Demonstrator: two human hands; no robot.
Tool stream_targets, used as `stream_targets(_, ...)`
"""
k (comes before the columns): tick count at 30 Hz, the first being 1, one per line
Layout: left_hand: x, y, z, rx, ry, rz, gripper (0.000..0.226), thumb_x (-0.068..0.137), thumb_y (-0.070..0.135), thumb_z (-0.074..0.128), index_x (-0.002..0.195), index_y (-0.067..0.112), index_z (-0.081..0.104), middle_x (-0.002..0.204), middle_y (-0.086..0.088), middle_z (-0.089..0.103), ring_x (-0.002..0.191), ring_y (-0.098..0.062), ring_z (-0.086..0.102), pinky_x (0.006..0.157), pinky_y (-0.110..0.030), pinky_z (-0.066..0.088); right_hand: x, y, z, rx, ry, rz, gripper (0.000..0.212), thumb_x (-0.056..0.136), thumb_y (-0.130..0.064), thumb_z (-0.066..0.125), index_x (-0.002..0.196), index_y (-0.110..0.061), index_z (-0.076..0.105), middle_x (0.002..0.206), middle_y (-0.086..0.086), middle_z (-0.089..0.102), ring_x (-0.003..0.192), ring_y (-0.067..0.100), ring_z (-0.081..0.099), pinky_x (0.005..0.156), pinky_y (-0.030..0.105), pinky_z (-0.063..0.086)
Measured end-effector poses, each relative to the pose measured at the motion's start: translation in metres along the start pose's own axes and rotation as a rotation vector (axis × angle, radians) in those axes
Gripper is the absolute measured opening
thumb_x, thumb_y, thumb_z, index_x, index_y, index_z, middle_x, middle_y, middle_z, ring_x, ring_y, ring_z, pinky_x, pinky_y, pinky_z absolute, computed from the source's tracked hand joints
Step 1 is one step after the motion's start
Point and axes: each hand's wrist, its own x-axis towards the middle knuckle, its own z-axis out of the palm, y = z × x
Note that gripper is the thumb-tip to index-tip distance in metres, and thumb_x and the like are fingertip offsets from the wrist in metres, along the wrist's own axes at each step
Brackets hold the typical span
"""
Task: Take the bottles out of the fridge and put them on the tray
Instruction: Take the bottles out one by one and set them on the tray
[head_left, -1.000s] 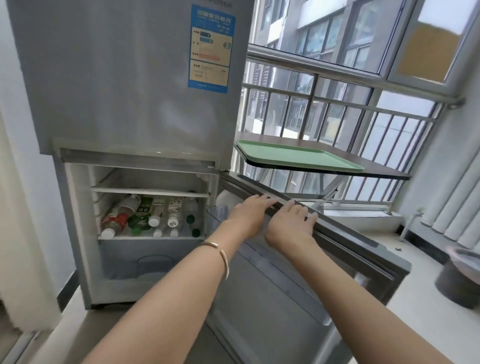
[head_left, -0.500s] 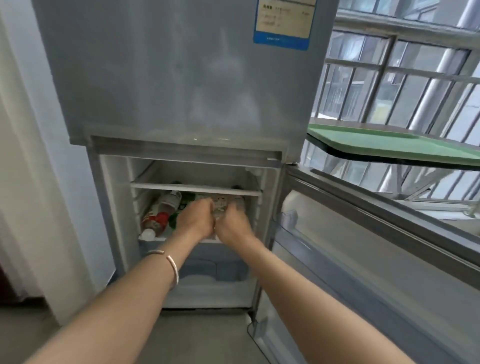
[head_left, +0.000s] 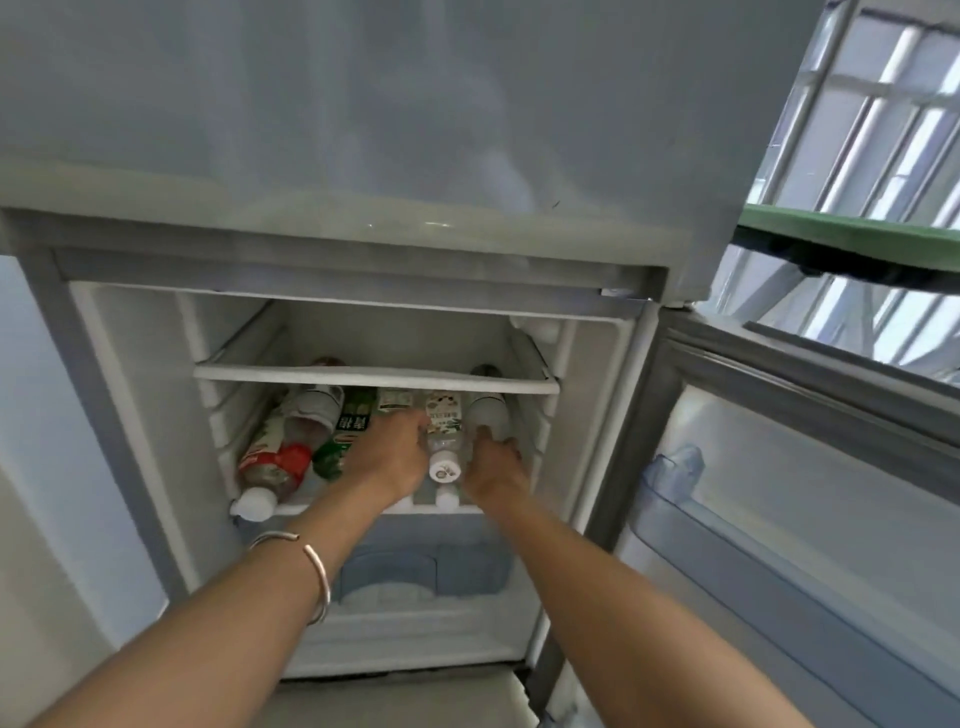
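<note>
**Both hands among the bottles on the fridge shelf**

My left hand is deep in the open lower compartment of the grey fridge, its fingers curled down over a bottle I cannot see beneath my knuckles; whether they have closed on it I cannot tell. My right hand is just beside it, fingers bent against the neck end of a clear plastic bottle with a frosted body, touching it, though I cannot tell if the grip is closed.

Between my two hands lies a clear bottle with a white cap and a pale printed label, cap towards me, touching the side of my left fingers. To the left of my left hand lie a green-labelled bottle, then a clear one with a white label band, and furthest left a red-labelled bottle with a white cap. All lie on the white lower shelf, under the white upper shelf.

A silver metal bangle sits on my left forearm. Well apart, up and to the right of my right hand, the edge of the flat green plastic tray shows beyond the open fridge door.
</note>
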Motion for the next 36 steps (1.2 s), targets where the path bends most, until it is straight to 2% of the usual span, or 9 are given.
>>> stream_targets(7, -0.005, 0.001, 0.003, -0.027, -0.005, -0.004, 0.025, 0.093, 0.008, 0.047, 0.112, 0.015, 0.062, 0.116, -0.013, 0.065, 0.097, -0.031, 0.063, 0.073, -0.032, 0.047, -0.035, -0.003, -0.024, -0.103, 0.373, -0.165, 0.056, 0.090, 0.005, 0.049, 0.139, -0.016, 0.033, 0.124, 0.020, 0.046, 0.097, 0.034, 0.061, 0.071, 0.039, 0.051)
stream_targets(10, -0.017, 0.006, -0.003, -0.038, -0.011, -0.008, 0.025, 0.093, 0.010, 0.049, 0.116, 0.015, 0.058, 0.117, -0.013, 0.064, 0.097, -0.030, 0.064, 0.077, -0.036, 0.052, -0.064, -0.008, -0.048, -0.159, 0.385, -0.234, 0.053, 0.089, 0.004, 0.049, 0.136, -0.015, 0.033, 0.122, 0.019, 0.048, 0.094, 0.035, 0.059, 0.063, 0.038, 0.044)
stream_targets(15, -0.047, 0.024, -0.026, -0.116, -0.123, 0.061, 0.073, 0.084, 0.016, 0.068, 0.148, 0.024, 0.034, 0.133, -0.002, 0.059, 0.116, -0.026, 0.061, 0.094, -0.038, 0.052, -0.133, -0.015, -0.092, -0.217, 0.324, -0.399, 0.059, 0.086, 0.001, 0.056, 0.137, -0.014, 0.032, 0.121, 0.018, 0.049, 0.098, 0.038, 0.059, 0.065, 0.041, 0.043)
stream_targets(21, -0.089, 0.064, -0.073, -0.502, -0.092, 0.143, 0.068, 0.054, 0.033, 0.089, 0.114, 0.035, 0.057, 0.102, 0.013, 0.071, 0.098, -0.005, 0.066, 0.080, -0.025, 0.053, -0.220, -0.042, -0.204, -0.145, 0.359, -0.606, 0.044, 0.087, -0.016, 0.060, 0.125, -0.015, 0.038, 0.106, 0.014, 0.059, 0.087, 0.039, 0.062, 0.063, 0.038, 0.040)
stream_targets(25, -0.122, 0.106, -0.123, -0.577, -0.022, 0.078, 0.054, 0.055, 0.029, 0.089, 0.105, 0.025, 0.068, 0.099, 0.006, 0.075, 0.095, -0.012, 0.069, 0.080, -0.030, 0.055, -0.266, -0.053, -0.278, -0.104, 0.383, -0.654, 0.028, 0.089, -0.020, 0.055, 0.114, -0.017, 0.044, 0.088, 0.007, 0.057, 0.073, 0.033, 0.055, 0.057, 0.034, 0.039)
stream_targets(27, -0.139, 0.137, -0.148, -0.570, -0.075, 0.120, 0.048, 0.065, 0.019, 0.088, 0.108, 0.023, 0.068, 0.100, 0.009, 0.072, 0.093, -0.006, 0.067, 0.085, -0.029, 0.055, -0.283, -0.046, -0.310, -0.029, 0.362, -0.660, 0.037, 0.087, -0.019, 0.057, 0.121, -0.018, 0.042, 0.094, 0.006, 0.059, 0.077, 0.029, 0.059, 0.064, 0.041, 0.051)
stream_targets(30, -0.150, 0.181, -0.181, -0.590, -0.133, 0.160, 0.040, 0.076, 0.028, 0.081, 0.112, 0.028, 0.064, 0.103, 0.009, 0.070, 0.095, -0.007, 0.066, 0.073, -0.026, 0.057, -0.294, -0.022, -0.350, 0.137, 0.225, -0.578, 0.056, 0.085, -0.013, 0.058, 0.135, -0.012, 0.032, 0.105, 0.010, 0.057, 0.076, 0.017, 0.058, 0.078, 0.041, 0.058)
stream_targets(33, -0.155, 0.234, -0.209, -0.596, -0.110, 0.220, 0.044, 0.081, 0.046, 0.071, 0.120, 0.029, 0.062, 0.107, 0.005, 0.072, 0.097, -0.013, 0.070, 0.069, -0.027, 0.058, -0.304, 0.016, -0.369, 0.166, -0.055, -0.486, 0.047, 0.086, -0.008, 0.063, 0.129, -0.004, 0.044, 0.112, 0.017, 0.060, 0.083, 0.024, 0.057, 0.075, 0.036, 0.053)
stream_targets(36, -0.154, 0.295, -0.231, -0.603, -0.050, 0.345, 0.043, 0.082, 0.045, 0.070, 0.120, 0.027, 0.062, 0.104, 0.002, 0.073, 0.093, -0.016, 0.071, 0.072, -0.031, 0.061, -0.295, 0.047, -0.375, 0.421, 0.038, -0.568, 0.038, 0.079, -0.004, 0.071, 0.116, -0.009, 0.060, 0.114, 0.018, 0.067, 0.102, 0.031, 0.064, 0.093, 0.042, 0.053)
